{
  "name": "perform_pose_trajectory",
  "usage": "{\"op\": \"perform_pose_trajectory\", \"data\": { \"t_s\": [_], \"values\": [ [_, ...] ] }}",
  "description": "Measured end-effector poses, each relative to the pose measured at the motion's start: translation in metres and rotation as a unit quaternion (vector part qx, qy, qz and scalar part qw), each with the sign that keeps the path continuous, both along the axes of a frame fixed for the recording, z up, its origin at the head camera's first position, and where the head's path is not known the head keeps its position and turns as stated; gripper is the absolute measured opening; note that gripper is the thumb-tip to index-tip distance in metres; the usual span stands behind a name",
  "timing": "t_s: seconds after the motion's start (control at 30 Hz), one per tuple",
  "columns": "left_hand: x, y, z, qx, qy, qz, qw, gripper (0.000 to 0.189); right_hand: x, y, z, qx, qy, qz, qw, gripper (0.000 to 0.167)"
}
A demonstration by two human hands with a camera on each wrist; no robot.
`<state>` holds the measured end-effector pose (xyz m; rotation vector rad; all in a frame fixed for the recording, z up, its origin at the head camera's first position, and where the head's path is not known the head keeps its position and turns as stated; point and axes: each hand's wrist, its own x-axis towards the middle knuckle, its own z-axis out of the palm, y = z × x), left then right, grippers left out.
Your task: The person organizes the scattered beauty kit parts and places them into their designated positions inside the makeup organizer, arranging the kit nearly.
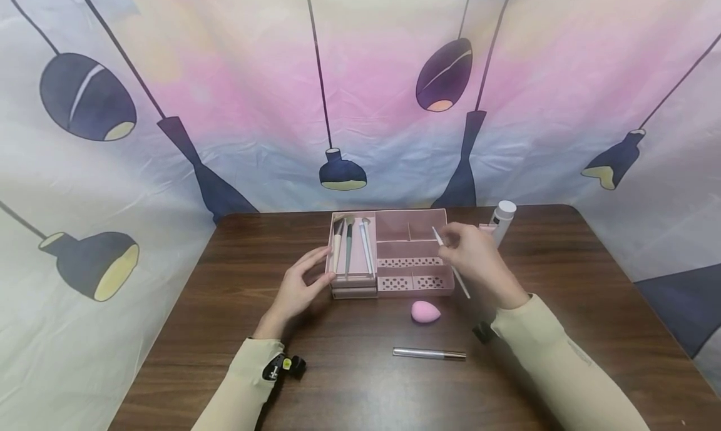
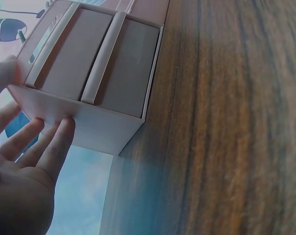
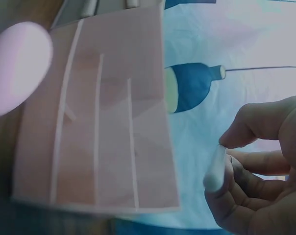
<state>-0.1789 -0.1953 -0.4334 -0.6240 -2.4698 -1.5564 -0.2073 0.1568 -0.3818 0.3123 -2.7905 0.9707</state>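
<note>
A pink makeup organizer (image 1: 391, 223) stands at the back of the table, with several makeup brushes (image 1: 348, 246) lying in its left top tray. My left hand (image 1: 295, 290) rests against the organizer's left side, fingertips on the side wall and thumb by the front top edge; two drawers (image 2: 126, 73) show in the left wrist view. Just right of the organizer, my right hand (image 1: 475, 259) pinches a slim white stick (image 1: 462, 284) between thumb and fingers. Its rounded end (image 3: 215, 174) points at the right wrist camera; its exact kind is unclear.
A pink teardrop makeup sponge (image 1: 425, 312) lies in front of the organizer. Nearer me is a slim silver and brown tube (image 1: 429, 354). A white-capped bottle (image 1: 506, 211) stands behind my right hand, partly hidden. A printed cloth (image 1: 270, 93) hangs behind the wooden table (image 1: 338, 393).
</note>
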Motion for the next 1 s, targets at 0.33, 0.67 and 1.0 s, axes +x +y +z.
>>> {"op": "perform_pose_trajectory", "data": {
  "t_s": [0.33,0.67,1.0],
  "values": [
    [0.0,-0.001,-0.001,0.015,-0.004,-0.006,0.9999,0.051,-0.018,-0.036,0.029,-0.016,-0.002,0.008,0.9998,0.032],
    [0.0,0.0,-0.001,0.023,-0.006,-0.007,0.9997,0.05,-0.035,-0.067,0.043,-0.048,-0.016,0.037,0.998,0.033],
    [-0.015,-0.007,-0.031,0.03,-0.003,-0.006,0.9995,0.052,-0.049,-0.099,0.046,-0.07,-0.041,0.041,0.9959,0.031]
  ]
}}
